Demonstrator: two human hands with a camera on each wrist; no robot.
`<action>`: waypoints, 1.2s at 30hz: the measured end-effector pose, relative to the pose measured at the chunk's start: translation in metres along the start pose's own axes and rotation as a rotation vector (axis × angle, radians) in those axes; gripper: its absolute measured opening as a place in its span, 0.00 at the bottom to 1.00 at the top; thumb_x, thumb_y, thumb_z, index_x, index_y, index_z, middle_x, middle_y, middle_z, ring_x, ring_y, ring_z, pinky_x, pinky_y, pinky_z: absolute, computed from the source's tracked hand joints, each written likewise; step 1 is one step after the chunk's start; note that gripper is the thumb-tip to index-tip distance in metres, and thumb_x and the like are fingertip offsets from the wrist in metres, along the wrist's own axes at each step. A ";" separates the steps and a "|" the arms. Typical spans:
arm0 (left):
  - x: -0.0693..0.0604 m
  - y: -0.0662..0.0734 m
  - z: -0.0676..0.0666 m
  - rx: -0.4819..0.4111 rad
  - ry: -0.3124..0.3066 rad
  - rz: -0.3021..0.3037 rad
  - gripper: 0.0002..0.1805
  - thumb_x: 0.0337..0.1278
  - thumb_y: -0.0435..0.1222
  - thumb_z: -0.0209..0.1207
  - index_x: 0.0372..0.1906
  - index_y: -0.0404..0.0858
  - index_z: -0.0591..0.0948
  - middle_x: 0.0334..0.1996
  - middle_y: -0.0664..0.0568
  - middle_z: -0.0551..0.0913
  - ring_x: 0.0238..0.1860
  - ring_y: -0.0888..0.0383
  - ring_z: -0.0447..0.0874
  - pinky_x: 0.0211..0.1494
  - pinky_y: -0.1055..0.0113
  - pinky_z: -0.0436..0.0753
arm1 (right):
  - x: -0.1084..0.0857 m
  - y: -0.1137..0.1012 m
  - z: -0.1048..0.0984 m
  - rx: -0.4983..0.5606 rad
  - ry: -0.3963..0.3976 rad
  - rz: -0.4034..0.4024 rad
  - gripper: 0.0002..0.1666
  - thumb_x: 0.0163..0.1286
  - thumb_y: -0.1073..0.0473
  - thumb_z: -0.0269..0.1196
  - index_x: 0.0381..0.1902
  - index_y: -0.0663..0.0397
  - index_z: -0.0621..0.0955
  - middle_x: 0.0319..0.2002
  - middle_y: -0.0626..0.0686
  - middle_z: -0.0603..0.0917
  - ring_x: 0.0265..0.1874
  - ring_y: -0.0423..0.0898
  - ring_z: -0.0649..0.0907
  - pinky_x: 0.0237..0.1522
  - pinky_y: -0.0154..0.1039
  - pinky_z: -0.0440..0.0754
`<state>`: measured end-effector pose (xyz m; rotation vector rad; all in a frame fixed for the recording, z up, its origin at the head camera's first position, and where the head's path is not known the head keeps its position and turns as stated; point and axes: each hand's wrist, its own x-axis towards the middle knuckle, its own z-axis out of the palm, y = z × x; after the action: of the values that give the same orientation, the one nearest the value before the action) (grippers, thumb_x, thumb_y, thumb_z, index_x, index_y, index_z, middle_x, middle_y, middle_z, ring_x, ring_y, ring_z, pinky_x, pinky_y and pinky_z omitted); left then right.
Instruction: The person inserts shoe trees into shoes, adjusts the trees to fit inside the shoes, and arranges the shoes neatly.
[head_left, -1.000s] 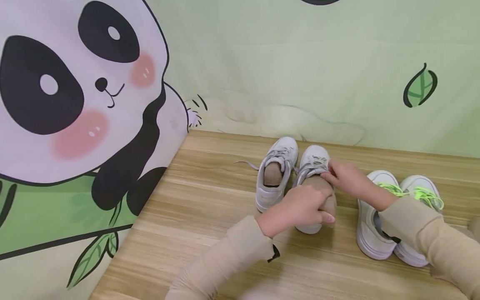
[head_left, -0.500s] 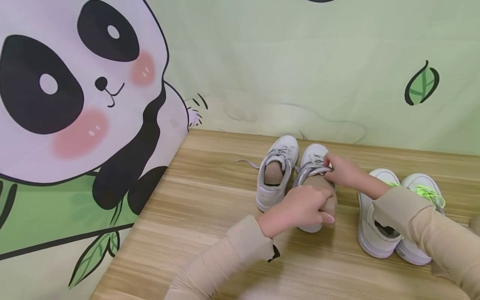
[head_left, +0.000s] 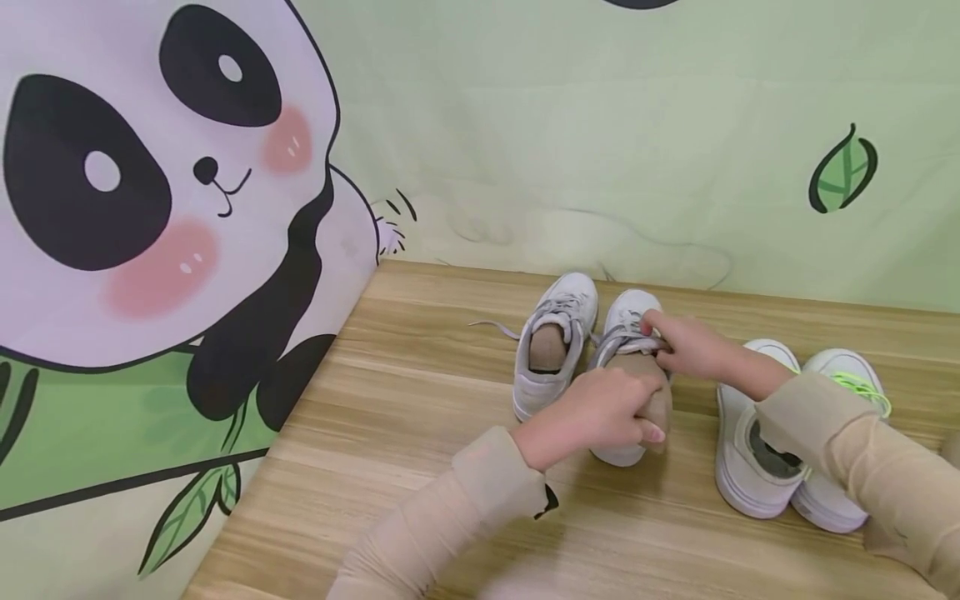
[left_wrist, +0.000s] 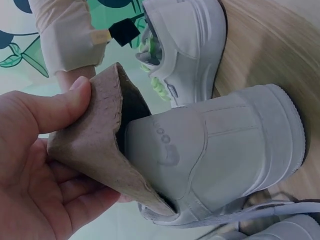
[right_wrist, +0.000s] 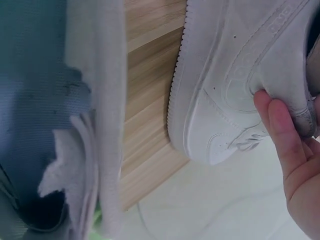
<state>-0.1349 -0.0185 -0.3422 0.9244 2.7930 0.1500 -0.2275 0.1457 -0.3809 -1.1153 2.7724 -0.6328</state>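
A white shoe with grey laces (head_left: 627,307) stands on the wooden floor, a brown insert (head_left: 633,367) partly inside its opening. My left hand (head_left: 611,408) grips that insert; the left wrist view shows the thumb on top of the brown piece (left_wrist: 87,145) and fingers beneath, beside the shoe's heel (left_wrist: 235,145). With the fingertips, my right hand (head_left: 693,348) pinches the shoe's upper edge by the laces. In the right wrist view, two fingers of the right hand (right_wrist: 300,165) lie against the outer side of the shoe (right_wrist: 215,95), the thumb mostly hidden.
Left of it stands the matching shoe (head_left: 536,390), a brown insert (head_left: 547,347) inside and one lace trailing. Two white shoes with green laces (head_left: 750,487) are at the right, partly under my right sleeve. A panda-printed green backdrop (head_left: 600,150) rises behind the floor.
My right hand has shifted slightly from the opening's side towards the laces, and its fingers have spread along the edge. My left hand has stayed on the insert, nearly still.
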 end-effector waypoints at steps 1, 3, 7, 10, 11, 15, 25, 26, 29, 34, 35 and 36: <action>0.001 0.000 0.000 -0.002 0.000 0.000 0.22 0.48 0.55 0.56 0.47 0.50 0.71 0.27 0.62 0.77 0.35 0.63 0.76 0.37 0.69 0.75 | -0.001 0.001 0.000 -0.002 -0.002 -0.006 0.15 0.50 0.73 0.53 0.37 0.59 0.67 0.13 0.45 0.62 0.13 0.39 0.62 0.18 0.32 0.62; 0.002 -0.001 0.001 0.000 -0.004 -0.004 0.22 0.48 0.55 0.56 0.47 0.50 0.71 0.27 0.62 0.76 0.35 0.63 0.76 0.37 0.69 0.74 | -0.002 0.002 0.001 -0.004 -0.003 -0.014 0.16 0.51 0.73 0.53 0.39 0.58 0.66 0.13 0.44 0.61 0.13 0.38 0.62 0.18 0.31 0.61; 0.006 -0.002 0.002 -0.011 -0.019 -0.002 0.22 0.48 0.54 0.57 0.48 0.50 0.71 0.31 0.62 0.76 0.37 0.63 0.75 0.39 0.69 0.74 | -0.004 0.003 0.001 -0.006 0.000 -0.015 0.17 0.52 0.72 0.53 0.41 0.58 0.66 0.12 0.44 0.60 0.12 0.38 0.61 0.17 0.31 0.61; 0.008 -0.003 0.001 -0.020 -0.035 0.007 0.23 0.48 0.54 0.57 0.50 0.51 0.71 0.35 0.62 0.77 0.40 0.64 0.75 0.42 0.69 0.74 | -0.004 0.002 0.002 -0.016 0.016 -0.014 0.16 0.53 0.71 0.53 0.41 0.58 0.67 0.12 0.44 0.62 0.12 0.38 0.62 0.17 0.31 0.62; 0.008 -0.004 0.001 -0.018 -0.038 0.011 0.24 0.48 0.54 0.57 0.51 0.50 0.70 0.37 0.62 0.77 0.42 0.63 0.75 0.43 0.69 0.74 | -0.004 0.001 0.002 -0.022 0.021 -0.014 0.15 0.53 0.71 0.53 0.41 0.59 0.68 0.12 0.44 0.63 0.12 0.38 0.63 0.18 0.31 0.63; 0.007 -0.007 0.002 -0.006 -0.039 0.015 0.28 0.48 0.55 0.56 0.55 0.50 0.69 0.42 0.61 0.79 0.46 0.63 0.75 0.46 0.69 0.74 | -0.004 -0.004 0.000 -0.079 0.059 -0.011 0.11 0.57 0.67 0.54 0.40 0.60 0.72 0.15 0.47 0.71 0.14 0.39 0.66 0.18 0.34 0.66; 0.004 -0.012 0.004 -0.019 0.009 0.045 0.30 0.47 0.55 0.56 0.58 0.50 0.68 0.52 0.59 0.75 0.53 0.61 0.72 0.51 0.68 0.72 | 0.000 -0.010 0.007 -0.329 0.209 -0.061 0.04 0.56 0.65 0.56 0.30 0.54 0.78 0.29 0.51 0.77 0.22 0.47 0.77 0.20 0.43 0.73; 0.004 -0.012 0.004 -0.021 0.010 0.052 0.30 0.47 0.55 0.56 0.58 0.50 0.68 0.53 0.60 0.75 0.54 0.61 0.71 0.52 0.68 0.72 | 0.000 -0.009 0.009 -0.341 0.231 -0.076 0.04 0.55 0.66 0.56 0.28 0.54 0.77 0.27 0.50 0.76 0.20 0.46 0.75 0.18 0.42 0.72; 0.005 -0.013 0.004 -0.010 0.009 0.072 0.30 0.48 0.55 0.56 0.57 0.49 0.69 0.52 0.59 0.75 0.55 0.61 0.71 0.53 0.69 0.71 | -0.001 -0.007 0.014 -0.357 0.312 -0.123 0.05 0.53 0.67 0.56 0.22 0.52 0.73 0.21 0.48 0.73 0.14 0.43 0.69 0.14 0.40 0.67; 0.007 -0.013 0.000 0.014 -0.013 0.094 0.29 0.48 0.55 0.55 0.56 0.48 0.70 0.50 0.59 0.76 0.53 0.62 0.71 0.53 0.69 0.71 | -0.002 -0.004 0.019 -0.377 0.406 -0.216 0.10 0.50 0.69 0.54 0.17 0.51 0.68 0.17 0.46 0.71 0.12 0.40 0.64 0.11 0.37 0.62; 0.007 -0.013 -0.001 0.021 -0.017 0.096 0.29 0.48 0.55 0.55 0.55 0.48 0.70 0.50 0.59 0.76 0.53 0.62 0.72 0.53 0.69 0.71 | -0.002 -0.004 0.020 -0.381 0.415 -0.233 0.10 0.49 0.70 0.54 0.18 0.51 0.68 0.17 0.46 0.71 0.12 0.40 0.64 0.10 0.36 0.61; 0.008 -0.013 -0.002 0.026 -0.019 0.098 0.28 0.48 0.55 0.55 0.55 0.48 0.70 0.50 0.59 0.76 0.53 0.62 0.71 0.53 0.69 0.71 | -0.002 -0.003 0.020 -0.382 0.419 -0.250 0.10 0.49 0.70 0.54 0.18 0.51 0.68 0.17 0.46 0.72 0.12 0.39 0.64 0.10 0.36 0.61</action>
<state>-0.1489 -0.0246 -0.3437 1.0634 2.7399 0.1182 -0.2195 0.1377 -0.3979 -1.5850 3.2361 -0.4013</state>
